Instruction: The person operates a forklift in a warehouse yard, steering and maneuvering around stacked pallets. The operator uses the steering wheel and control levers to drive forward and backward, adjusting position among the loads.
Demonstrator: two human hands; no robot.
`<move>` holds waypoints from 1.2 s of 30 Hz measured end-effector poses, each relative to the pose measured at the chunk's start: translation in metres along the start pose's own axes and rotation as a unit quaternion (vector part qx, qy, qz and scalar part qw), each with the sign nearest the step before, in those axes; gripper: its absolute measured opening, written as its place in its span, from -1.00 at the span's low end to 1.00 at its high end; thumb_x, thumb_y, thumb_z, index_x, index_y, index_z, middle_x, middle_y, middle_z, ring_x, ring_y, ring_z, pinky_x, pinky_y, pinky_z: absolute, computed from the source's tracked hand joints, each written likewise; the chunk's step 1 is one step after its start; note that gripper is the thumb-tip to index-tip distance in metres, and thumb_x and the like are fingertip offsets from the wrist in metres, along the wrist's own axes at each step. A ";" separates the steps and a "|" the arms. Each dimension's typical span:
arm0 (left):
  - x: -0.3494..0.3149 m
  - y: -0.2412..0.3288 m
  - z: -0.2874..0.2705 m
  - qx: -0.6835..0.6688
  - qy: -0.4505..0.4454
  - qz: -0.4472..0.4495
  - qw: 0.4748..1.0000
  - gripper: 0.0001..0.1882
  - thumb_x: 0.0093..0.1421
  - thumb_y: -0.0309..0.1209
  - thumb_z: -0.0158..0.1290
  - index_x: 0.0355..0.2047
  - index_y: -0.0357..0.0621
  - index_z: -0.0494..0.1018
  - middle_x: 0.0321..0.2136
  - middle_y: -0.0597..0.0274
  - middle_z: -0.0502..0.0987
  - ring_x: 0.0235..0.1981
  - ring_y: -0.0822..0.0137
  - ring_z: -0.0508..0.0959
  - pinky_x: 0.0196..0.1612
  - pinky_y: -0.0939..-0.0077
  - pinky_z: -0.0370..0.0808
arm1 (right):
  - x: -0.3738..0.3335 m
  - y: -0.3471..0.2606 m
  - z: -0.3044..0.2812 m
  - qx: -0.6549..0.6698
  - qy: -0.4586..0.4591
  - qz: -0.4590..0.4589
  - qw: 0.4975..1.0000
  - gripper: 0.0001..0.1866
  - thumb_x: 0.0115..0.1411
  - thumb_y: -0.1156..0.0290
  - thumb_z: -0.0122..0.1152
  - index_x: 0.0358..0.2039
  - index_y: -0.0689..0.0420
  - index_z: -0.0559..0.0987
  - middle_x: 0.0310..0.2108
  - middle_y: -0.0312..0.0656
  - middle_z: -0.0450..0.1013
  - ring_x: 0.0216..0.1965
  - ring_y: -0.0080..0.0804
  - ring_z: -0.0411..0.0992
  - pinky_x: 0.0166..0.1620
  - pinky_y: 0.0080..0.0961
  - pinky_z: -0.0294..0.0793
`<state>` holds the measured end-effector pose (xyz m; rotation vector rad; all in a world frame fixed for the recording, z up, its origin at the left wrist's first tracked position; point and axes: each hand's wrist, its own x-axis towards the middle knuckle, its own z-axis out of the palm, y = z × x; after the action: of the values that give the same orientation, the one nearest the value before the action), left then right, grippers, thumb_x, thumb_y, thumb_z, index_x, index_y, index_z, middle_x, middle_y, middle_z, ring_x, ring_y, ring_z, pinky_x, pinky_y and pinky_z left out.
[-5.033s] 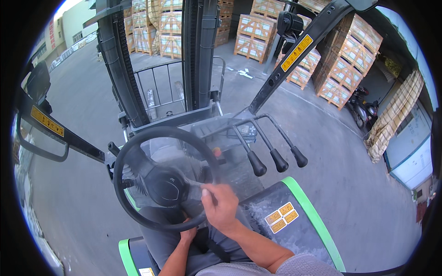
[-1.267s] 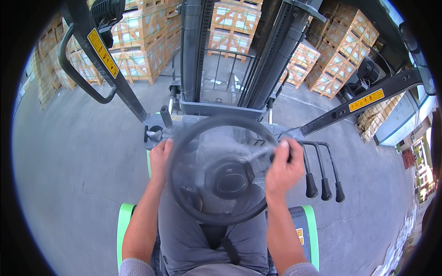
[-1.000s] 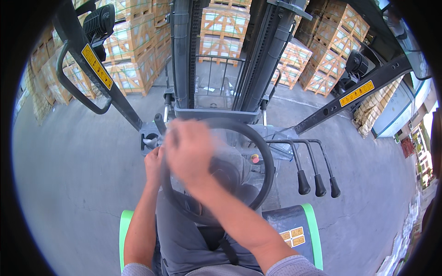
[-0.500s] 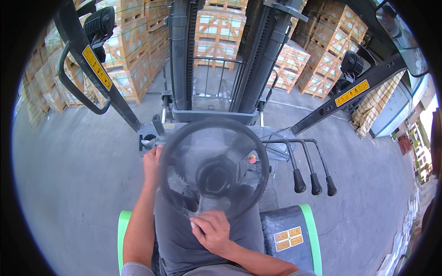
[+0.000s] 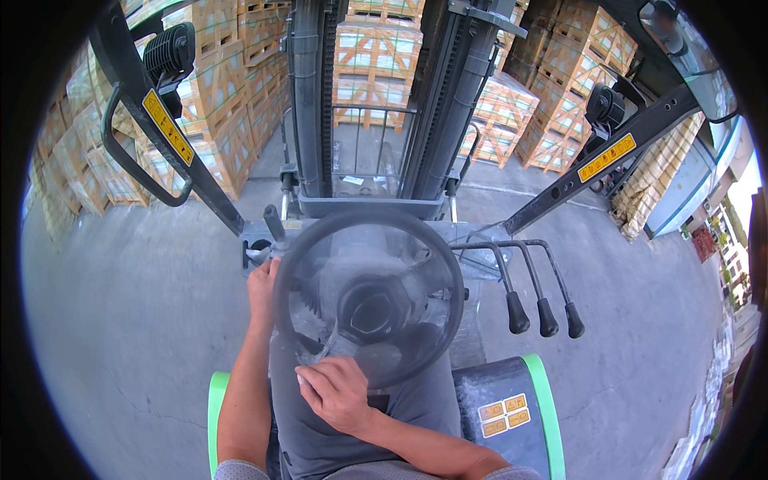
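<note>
I sit at a forklift's dark steering wheel, whose hub and spokes look smeared. My right hand is closed, with curled fingers at the lower left of the rim; the exact grip is covered by the hand. Beside the rim's left side, my left hand is closed just under an upright lever with a dark grip. What its fingers hold is hidden. On the right stand several bent control levers with black knobs, untouched by either hand.
Ahead rises the dark mast with a load guard. Stacked wooden crates stand beyond it and at both sides. Slanted posts frame the cab, with a mirror at upper right. Grey concrete floor surrounds the truck.
My right hand has moved left along the lower rim, and the wheel's spokes have shifted. My left hand stays by the lever. The crates ahead look slightly shifted.
</note>
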<state>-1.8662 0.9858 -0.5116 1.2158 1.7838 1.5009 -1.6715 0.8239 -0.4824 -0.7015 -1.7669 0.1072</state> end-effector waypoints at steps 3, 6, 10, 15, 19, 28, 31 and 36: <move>-0.001 -0.001 0.001 -0.016 -0.003 0.004 1.000 -0.50 0.40 -0.13 -0.01 -0.36 -0.44 0.56 -0.63 0.09 0.52 -0.56 0.34 0.44 -0.40 0.27 0.43 | 0.000 0.001 0.000 0.005 -0.010 -0.003 1.000 -0.70 -0.07 0.58 0.47 -0.26 0.12 0.67 -0.36 -0.31 0.55 -0.34 -0.31 0.51 -0.26 -0.36 0.48; -0.002 -0.001 0.003 -0.030 -0.006 -0.003 1.000 -0.49 0.41 -0.13 -0.02 -0.37 -0.44 0.55 -0.63 0.05 0.50 -0.56 0.31 0.44 -0.38 0.26 0.43 | -0.004 0.005 -0.010 0.007 -0.019 -0.008 1.000 -0.71 -0.05 0.58 0.47 -0.26 0.12 0.67 -0.36 -0.31 0.55 -0.33 -0.31 0.52 -0.26 -0.36 0.48; -0.004 -0.003 0.005 0.002 0.003 0.032 0.999 -0.49 0.42 -0.12 -0.03 -0.36 -0.45 0.54 -0.62 0.01 0.50 -0.55 0.27 0.44 -0.37 0.24 0.43 | -0.010 0.010 -0.024 0.001 -0.034 -0.011 0.999 -0.71 -0.03 0.57 0.47 -0.25 0.11 0.66 -0.35 -0.32 0.56 -0.31 -0.32 0.53 -0.25 -0.36 0.48; -0.006 -0.007 0.006 0.003 0.002 0.035 0.999 -0.49 0.43 -0.12 -0.03 -0.36 -0.45 0.53 -0.59 -0.03 0.51 -0.55 0.21 0.44 -0.36 0.21 0.43 | -0.014 0.013 -0.030 0.000 -0.041 -0.021 0.999 -0.69 -0.03 0.57 0.47 -0.22 0.10 0.66 -0.35 -0.32 0.55 -0.30 -0.33 0.53 -0.25 -0.37 0.48; -0.007 -0.007 0.007 0.023 0.013 0.064 0.998 -0.48 0.43 -0.11 -0.03 -0.37 -0.45 0.52 -0.60 -0.04 0.51 -0.56 0.20 0.42 -0.36 0.20 0.42 | -0.017 0.016 -0.035 0.006 -0.043 -0.022 0.999 -0.69 -0.03 0.57 0.48 -0.22 0.09 0.66 -0.35 -0.33 0.55 -0.30 -0.33 0.53 -0.25 -0.36 0.49; -0.017 0.005 0.010 -0.045 0.000 0.002 0.999 -0.47 0.42 -0.11 -0.01 -0.43 -0.43 0.51 -0.65 0.22 0.45 -0.57 0.43 0.36 -0.44 0.34 0.36 | -0.032 0.031 -0.070 -0.012 -0.048 -0.008 0.999 -0.70 -0.02 0.52 0.47 -0.21 0.08 0.66 -0.31 -0.32 0.55 -0.26 -0.33 0.53 -0.20 -0.32 0.49; -0.018 0.007 0.012 -0.072 -0.003 0.000 0.997 -0.48 0.43 -0.10 -0.01 -0.43 -0.40 0.52 -0.64 0.26 0.44 -0.57 0.46 0.34 -0.46 0.38 0.34 | -0.039 0.041 -0.084 -0.040 -0.040 0.005 0.998 -0.71 0.01 0.50 0.46 -0.21 0.07 0.66 -0.31 -0.32 0.53 -0.26 -0.33 0.52 -0.20 -0.33 0.46; -0.024 0.010 0.012 -0.075 -0.005 -0.016 0.997 -0.49 0.44 -0.09 -0.01 -0.42 -0.35 0.52 -0.64 0.32 0.43 -0.56 0.49 0.34 -0.47 0.43 0.32 | -0.043 0.060 -0.111 -0.091 -0.004 0.045 0.995 -0.73 -0.02 0.53 0.44 -0.24 0.08 0.65 -0.34 -0.23 0.51 -0.28 -0.21 0.50 -0.21 -0.29 0.47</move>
<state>-1.8413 0.9707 -0.5093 1.1152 1.6436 1.5763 -1.5414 0.8200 -0.5078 -0.9151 -1.7679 0.0097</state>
